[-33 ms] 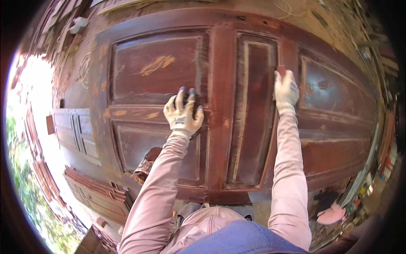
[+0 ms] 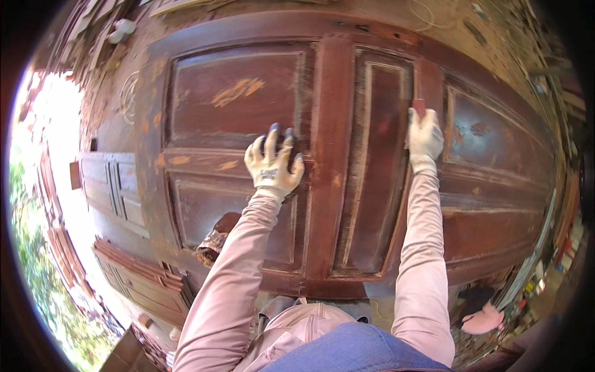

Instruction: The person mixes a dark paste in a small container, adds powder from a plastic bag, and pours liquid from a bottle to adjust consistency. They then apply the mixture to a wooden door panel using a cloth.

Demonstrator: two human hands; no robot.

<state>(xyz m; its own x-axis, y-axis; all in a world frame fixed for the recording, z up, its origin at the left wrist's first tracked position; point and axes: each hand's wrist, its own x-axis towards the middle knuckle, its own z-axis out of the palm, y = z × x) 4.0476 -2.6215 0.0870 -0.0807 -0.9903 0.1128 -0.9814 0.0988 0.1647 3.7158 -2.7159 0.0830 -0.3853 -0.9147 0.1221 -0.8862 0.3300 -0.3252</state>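
A large reddish-brown panelled wooden door lies flat in front of me. My left hand, in a whitish work glove with dark fingertips, rests spread on it near the corner of the upper left panel. It holds nothing. My right hand, gloved alike, is closed on a small reddish-brown piece of folded sandpaper, mostly hidden by the fingers. That hand presses along the right moulding of the narrow middle panel. Near my left forearm, a crumpled brown roll lies on the lower left panel.
Pale worn patches mark the door. Grey-brown panelled doors lie at the left, with stacked wooden pieces nearer me. A white container stands at the far left. Pink and dark items lie at the lower right.
The door and both hands sit slightly farther right in the picture, as the view shifts a little. My right hand keeps its hold, and my left stays spread on the door.
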